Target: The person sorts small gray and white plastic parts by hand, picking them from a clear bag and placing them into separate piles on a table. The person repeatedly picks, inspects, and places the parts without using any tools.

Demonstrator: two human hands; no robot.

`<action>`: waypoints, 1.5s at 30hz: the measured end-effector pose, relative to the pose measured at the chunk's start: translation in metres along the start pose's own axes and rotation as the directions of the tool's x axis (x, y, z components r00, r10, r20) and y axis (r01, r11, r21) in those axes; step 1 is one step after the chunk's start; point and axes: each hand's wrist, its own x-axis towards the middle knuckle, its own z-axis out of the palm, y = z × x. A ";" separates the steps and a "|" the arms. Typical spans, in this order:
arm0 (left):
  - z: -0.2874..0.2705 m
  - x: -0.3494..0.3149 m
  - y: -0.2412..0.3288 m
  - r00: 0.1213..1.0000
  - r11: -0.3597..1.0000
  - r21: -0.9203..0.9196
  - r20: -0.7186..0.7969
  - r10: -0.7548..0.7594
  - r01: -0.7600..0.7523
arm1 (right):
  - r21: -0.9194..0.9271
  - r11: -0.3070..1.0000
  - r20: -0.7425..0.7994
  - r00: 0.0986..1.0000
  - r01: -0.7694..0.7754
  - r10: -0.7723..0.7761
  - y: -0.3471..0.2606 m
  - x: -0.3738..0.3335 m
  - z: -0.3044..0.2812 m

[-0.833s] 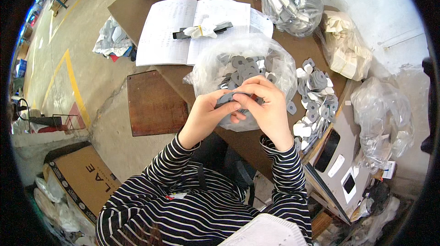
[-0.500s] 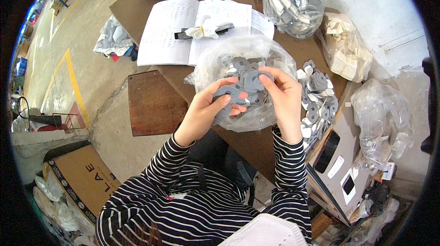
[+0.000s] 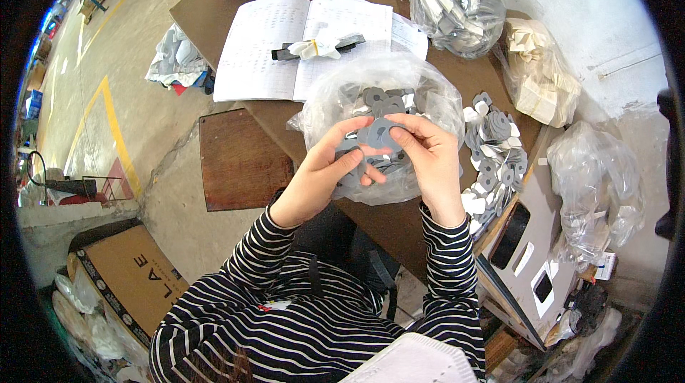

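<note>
Left hand [image 3: 320, 177]: I see its thumb and index finger pinching flat gray pieces [image 3: 348, 145], its other fingers partly curled beneath.
Right hand [image 3: 433, 160]: thumb against fingers, pinching a flat, rounded gray piece [image 3: 380, 134]; I cannot tell from here whether the left fingertips touch it too.
Clear plastic bag [image 3: 444, 90]: stands with its mouth spread on the brown tabletop [image 3: 385, 234], directly below both hands and what they hold; more dark gray flat pieces [image 3: 377, 97] lie inside.
Loose heap of gray and white flat pieces [image 3: 492, 151]: on the tabletop, just right of the bag.
White notebook with ruled pages [image 3: 258, 33]: lies spread beyond the bag, a banded bundle of black and white strips [image 3: 317, 47] across its pages.
Bulging see-through sack [image 3: 457, 8]: at the far right of the notebook, near a clear bag of cream-colored blocks [image 3: 536, 90].
</note>
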 end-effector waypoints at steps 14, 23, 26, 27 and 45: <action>0.001 0.003 0.010 0.993 0.985 -0.122 0.015 -0.117 0.118 | -0.222 0.968 0.130 0.987 0.118 -0.091 -0.014 -0.002 0.005; 0.000 0.003 0.002 0.997 0.941 0.333 -0.052 -0.049 0.063 | -0.287 0.931 0.074 0.974 0.224 -0.212 -0.012 -0.005 0.008; -0.002 0.003 0.001 0.999 0.962 0.273 -0.040 -0.016 0.026 | -0.102 0.990 0.017 0.995 0.098 -0.097 -0.009 -0.004 0.005; -0.004 0.003 0.001 0.999 0.964 0.265 -0.032 0.006 0.002 | -0.030 0.997 -0.026 0.997 0.065 -0.066 -0.007 -0.004 0.005; 0.011 0.019 -0.016 0.921 0.933 -0.024 -0.172 0.350 -0.360 | -0.010 0.995 0.120 0.988 -0.100 0.100 0.008 -0.008 0.019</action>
